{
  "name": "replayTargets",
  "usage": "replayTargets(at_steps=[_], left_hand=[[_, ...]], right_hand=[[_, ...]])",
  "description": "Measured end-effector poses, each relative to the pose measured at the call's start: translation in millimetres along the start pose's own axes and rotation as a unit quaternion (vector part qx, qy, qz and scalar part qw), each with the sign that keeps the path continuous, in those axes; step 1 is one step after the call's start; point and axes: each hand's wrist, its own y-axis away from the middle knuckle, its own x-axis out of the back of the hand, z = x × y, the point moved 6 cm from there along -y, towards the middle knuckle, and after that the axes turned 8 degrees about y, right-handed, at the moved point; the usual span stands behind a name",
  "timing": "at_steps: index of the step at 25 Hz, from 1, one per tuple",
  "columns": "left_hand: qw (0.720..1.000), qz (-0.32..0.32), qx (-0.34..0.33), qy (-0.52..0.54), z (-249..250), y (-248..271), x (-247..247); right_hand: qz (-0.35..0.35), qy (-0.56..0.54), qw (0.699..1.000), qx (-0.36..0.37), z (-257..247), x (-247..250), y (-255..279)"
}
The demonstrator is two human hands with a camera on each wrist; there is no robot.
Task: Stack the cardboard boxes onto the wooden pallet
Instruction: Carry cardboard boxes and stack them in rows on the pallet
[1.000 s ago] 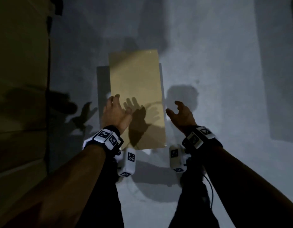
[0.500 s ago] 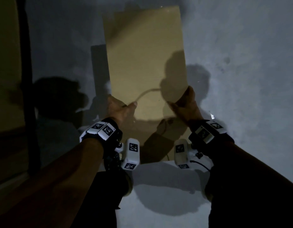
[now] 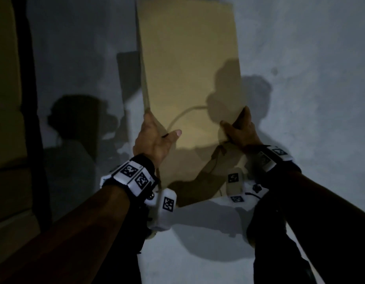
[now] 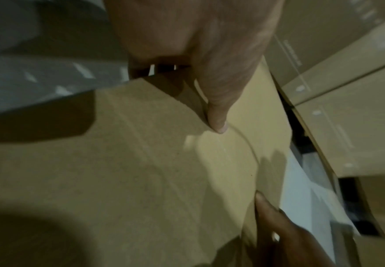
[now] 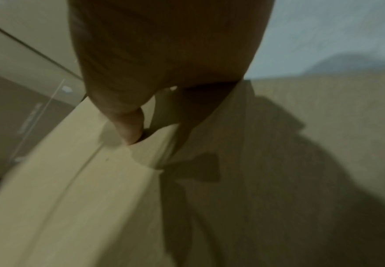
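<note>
I have the cardboard box (image 3: 189, 83) in both hands. It is long and thin. Its long side runs away from me, from near to far, and the far end goes out of the top of the head view. The near end is down by my wrists.

My left hand (image 3: 155, 138) holds the left edge of the box, near the close end. The thumb lies flat on the top face, and the fingers wrap round the edge and go under, where I cannot see them. My right hand (image 3: 240, 131) holds the right edge at about the same place. Its thumb presses on the top too, and its fingers curl round the side. So both hands pinch the box, one on each side, straight across from each other.

Most of the box sticks out past my hands, so I think the far end will want to dip.

I think the box is just off the grey floor (image 3: 310, 99), but it is too dark to be sure.

The stacked boxes (image 3: 7, 119) are on my left, across a dark gap. I cannot see the wooden pallet. I think the box must swing left next, with my left hand nearer the stack.
</note>
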Motion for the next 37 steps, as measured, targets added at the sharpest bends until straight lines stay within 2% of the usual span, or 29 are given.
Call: replayTargets(at_steps=[4, 7, 9, 12, 16, 18, 20, 22, 26, 29, 33, 37], left_hand=[[0.987, -0.054, -0.094, -0.118, 54, 34, -32], [0.965, -0.113, -0.170, -0.165, 83, 53, -62], [0.956, -0.122, -0.171, -0.207, 87, 57, -76], [0.959, -0.100, -0.133, -0.229, 86, 54, -97], [0.979, -0.118, -0.042, -0.158, 71, 43, -140], [0.988, -0.121, -0.018, -0.090, 68, 38, -161], [0.994, -0.096, -0.007, -0.048, 67, 34, -173], [0.997, -0.069, -0.010, -0.022, 66, 27, -177], [0.998, -0.056, -0.037, 0.020, 68, 8, -173], [0.996, -0.040, -0.075, 0.035, 75, -12, -169], [0.992, -0.032, -0.103, 0.059, 81, -28, -168], [0.992, -0.024, -0.107, 0.055, 100, -14, -167]], right_hand=[[-0.061, 0.101, 0.993, 0.014, 14, 41, 11], [-0.090, 0.049, 0.995, 0.006, 19, 71, 24], [-0.087, -0.023, 0.996, -0.004, 27, 92, 30], [-0.069, -0.078, 0.995, 0.002, 48, 116, 17], [-0.015, -0.077, 0.996, 0.041, 76, 142, -3], [-0.011, -0.065, 0.997, 0.046, 94, 147, -13], [-0.011, -0.050, 0.996, 0.072, 103, 148, -21], [-0.004, -0.028, 0.994, 0.103, 103, 148, -28], [0.027, -0.004, 0.990, 0.140, 91, 149, -47], [0.029, 0.030, 0.985, 0.169, 80, 152, -63], [0.022, 0.052, 0.983, 0.173, 74, 155, -80], [0.022, 0.038, 0.986, 0.160, 73, 171, -70]])
